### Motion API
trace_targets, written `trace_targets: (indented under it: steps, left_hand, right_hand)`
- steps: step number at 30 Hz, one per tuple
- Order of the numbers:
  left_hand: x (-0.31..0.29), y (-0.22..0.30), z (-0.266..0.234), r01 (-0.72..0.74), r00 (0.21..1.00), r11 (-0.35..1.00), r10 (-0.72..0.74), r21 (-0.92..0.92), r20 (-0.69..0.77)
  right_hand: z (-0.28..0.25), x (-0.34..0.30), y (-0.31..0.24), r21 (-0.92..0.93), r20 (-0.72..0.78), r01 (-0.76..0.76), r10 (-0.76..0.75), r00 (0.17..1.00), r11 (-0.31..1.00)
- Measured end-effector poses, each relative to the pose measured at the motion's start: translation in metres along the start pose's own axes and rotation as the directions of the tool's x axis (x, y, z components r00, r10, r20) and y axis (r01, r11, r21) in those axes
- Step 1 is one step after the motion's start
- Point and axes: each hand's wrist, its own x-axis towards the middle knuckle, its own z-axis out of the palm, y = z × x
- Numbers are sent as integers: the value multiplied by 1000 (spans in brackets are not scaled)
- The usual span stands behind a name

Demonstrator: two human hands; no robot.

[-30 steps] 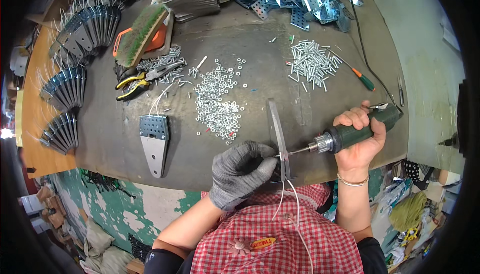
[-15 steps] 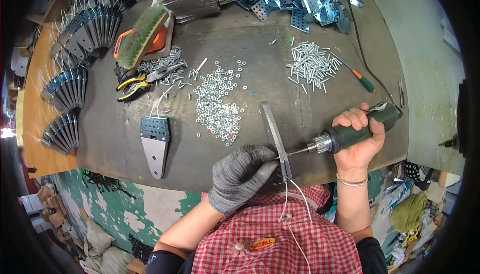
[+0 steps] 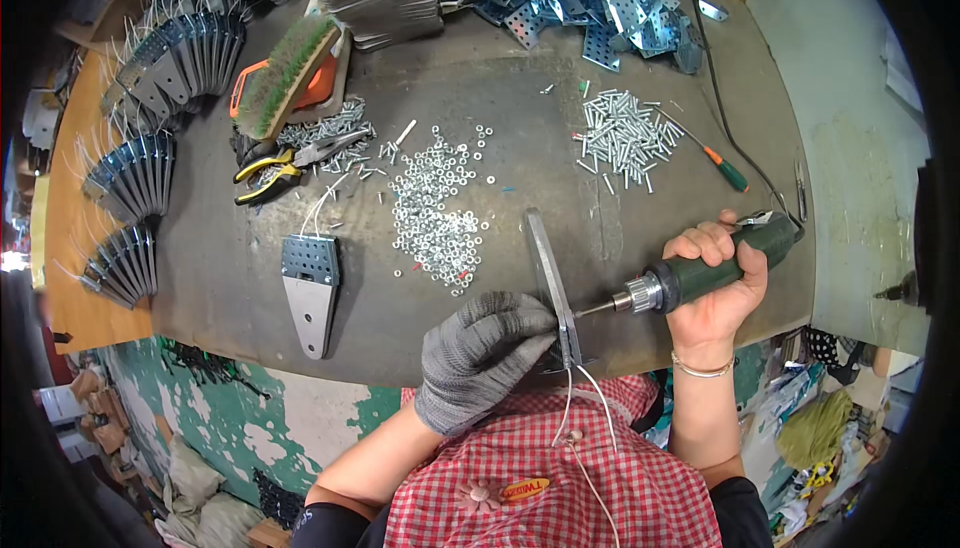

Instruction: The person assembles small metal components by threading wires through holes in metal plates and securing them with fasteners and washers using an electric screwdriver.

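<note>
My left hand (image 3: 485, 353), in a grey knitted glove, has thumb and fingers closed at the near end of a metal plate assembly (image 3: 547, 263). The assembly stands on edge, with two white wires (image 3: 590, 398) trailing from its near end over my apron. Whether a small nut is under the fingertips, I cannot tell. My bare right hand (image 3: 715, 278) is wrapped round a dark green electric screwdriver (image 3: 690, 275). Its thin bit points left and meets the assembly's right side, opposite my gloved fingertips. A similar assembly (image 3: 311, 293) lies flat on the left.
Loose nuts (image 3: 437, 213) and a heap of screws (image 3: 625, 138) lie beyond my hands. Pliers (image 3: 300, 160), a green-bristled brush (image 3: 285, 83) and finished-looking assemblies (image 3: 130, 178) are left. Blue perforated plates (image 3: 640, 8) are piled far back. A hand screwdriver (image 3: 727, 168) and cable (image 3: 720, 98) lie right.
The screwdriver and the assembly have shifted very slightly, and the wires' ends swing a little left. Both hands keep their hold.
</note>
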Motion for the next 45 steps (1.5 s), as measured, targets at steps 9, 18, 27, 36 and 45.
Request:
trace_targets:
  steps: [9, 18, 27, 36, 45]
  left_hand:
    - [12, 23, -11, -165, 986, 898, 141, 408, 88]
    - [12, 21, -15, -174, 980, 916, 127, 362, 152]
    - [14, 27, -17, -368, 926, 835, 290, 409, 241]
    - [19, 23, -11, -465, 873, 788, 331, 404, 358]
    - [38, -5, -18, -536, 842, 700, 485, 473, 237]
  right_hand:
    - [2, 2, 0, -4, 6, -12, 12, 1000, 1000]
    - [-1, -1, 1, -5, 0, -6, 6, 1000, 1000]
    - [6, 3, 6, -27, 30, 15, -14, 999, 1000]
    - [14, 16, -10, -156, -2, -13, 13, 1000, 988]
    - [0, 99, -145, -624, 440, -66, -420, 794, -779]
